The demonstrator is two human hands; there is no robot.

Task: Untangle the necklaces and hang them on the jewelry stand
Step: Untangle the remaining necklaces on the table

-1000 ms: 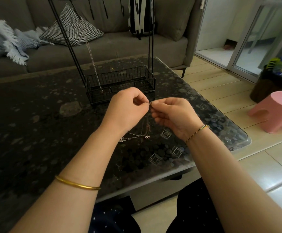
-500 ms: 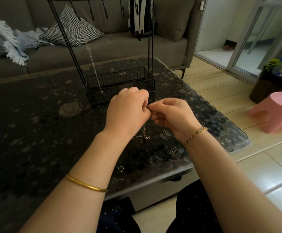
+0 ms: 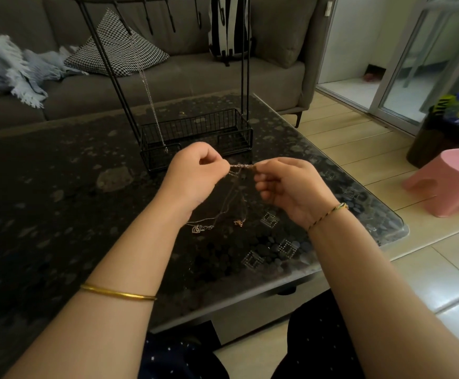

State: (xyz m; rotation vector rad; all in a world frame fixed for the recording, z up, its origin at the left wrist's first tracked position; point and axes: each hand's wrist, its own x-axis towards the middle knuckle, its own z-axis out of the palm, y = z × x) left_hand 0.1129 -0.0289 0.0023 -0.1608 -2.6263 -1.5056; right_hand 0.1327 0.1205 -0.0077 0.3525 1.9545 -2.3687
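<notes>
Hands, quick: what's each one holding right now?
Left hand: closed, pinching the tangled necklaces.
Right hand: closed, pinching the same tangle.

A dark pebble-patterned glass table [image 3: 59, 214] fills the foreground. Behind it stands a grey sofa [image 3: 195, 77] carrying 1 houndstooth cushion [image 3: 119, 50], a pale blue fringed blanket [image 3: 9, 69] at its left end and a black-and-white striped backpack [image 3: 229, 26] against the backrest. To the right, on the light floor [image 3: 441, 269], sit 1 pink plastic stool [image 3: 450, 181] and a dark container [image 3: 436, 140] near a sliding glass door [image 3: 414, 64].
</notes>
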